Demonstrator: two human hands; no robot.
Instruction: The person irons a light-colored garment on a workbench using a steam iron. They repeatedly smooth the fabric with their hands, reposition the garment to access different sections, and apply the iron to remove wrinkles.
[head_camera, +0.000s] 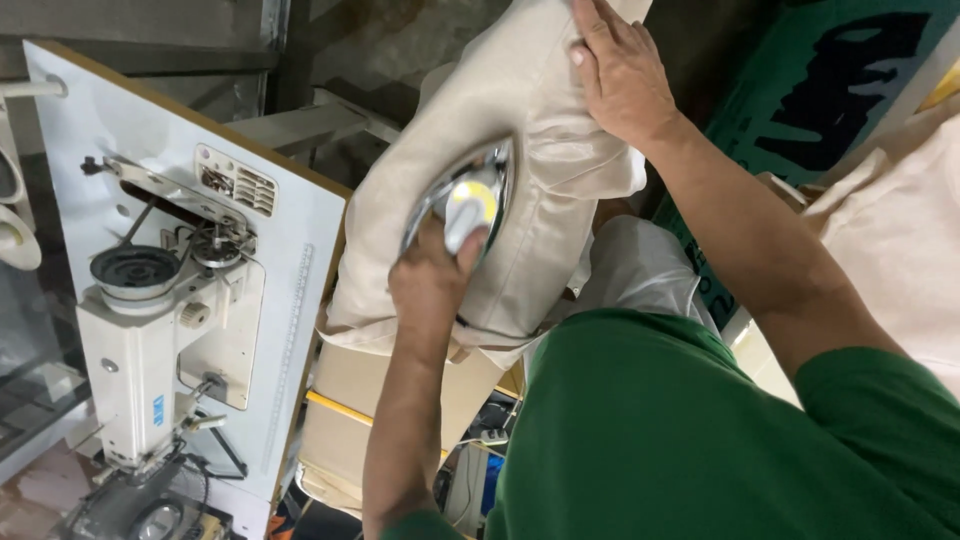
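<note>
So the left hand (432, 285) is wrapped tight around the handle of a clothes iron (462, 200), a chrome-bodied one with a yellow and white dial on top, sitting just left of the frame's centre. Fingers are fully curled on the grip, thumb up near the dial. The iron's soleplate is pressed flat onto a beige fabric piece (520, 110), which fills the upper middle of the frame and drapes down over a padded pressing surface, so you can't really see the pad itself, just the cloth's rounded shape.

The right hand (622, 72) is up at the top centre, open and flat, palm down on the same beige fabric, fingers spread a bit and pointing toward the top edge. It isn't gripping anything, just lying on the cloth a little way from the iron's tip.

The person's green shirt (680, 440) takes up most of the lower right of the frame.

Off to the left there's a white sewing machine (150, 320) tipped on its bench (300, 290), which has a white top with a wooden edge and a ruler strip running along it. The machine's handwheel and belt are visible. Under the fabric, lower centre, there are some cardboard boxes (350, 400) stacked up. More pale cloth (900, 230) sits at the right edge, and a green mat with dark shapes (820, 90) shows in the upper right corner.
</note>
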